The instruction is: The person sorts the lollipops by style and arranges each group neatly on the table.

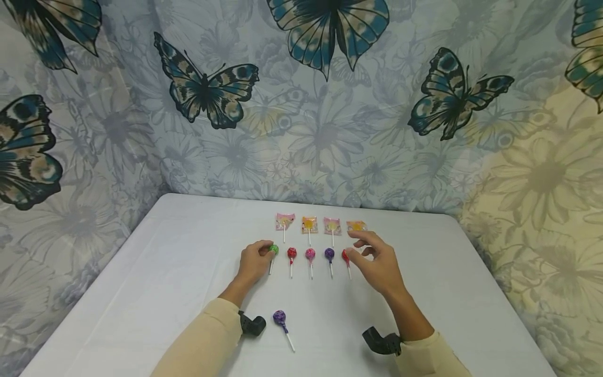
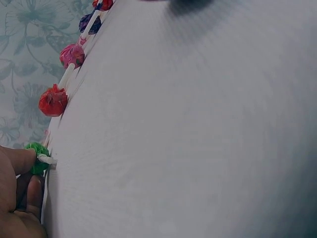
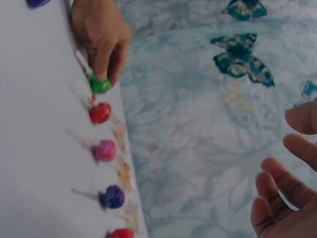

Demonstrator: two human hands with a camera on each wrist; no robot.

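Observation:
In the head view my left hand (image 1: pixel 254 262) pinches a green-wrapped lollipop (image 1: pixel 274 250) at the left end of a row; its stick points toward me. In the left wrist view finger and thumb meet at the green ball (image 2: pixel 37 157). To its right lie a red lollipop (image 1: pixel 292 253), a pink one (image 1: pixel 310 254) and a purple one (image 1: pixel 329 254). My right hand (image 1: pixel 379 264) hovers with fingers spread, its thumb partly covering another red lollipop (image 1: pixel 345 255) at the right end. The right wrist view shows those fingers (image 3: pixel 277 183) apart, holding nothing.
Behind the row lie several flat lollipops in clear printed wrappers (image 1: pixel 309 225), the rightmost partly behind my right hand. A separate purple lollipop (image 1: pixel 280 317) lies nearer me, between my forearms. The white table (image 1: pixel 188 235) meets a butterfly-patterned cloth (image 1: pixel 330 141) at the back.

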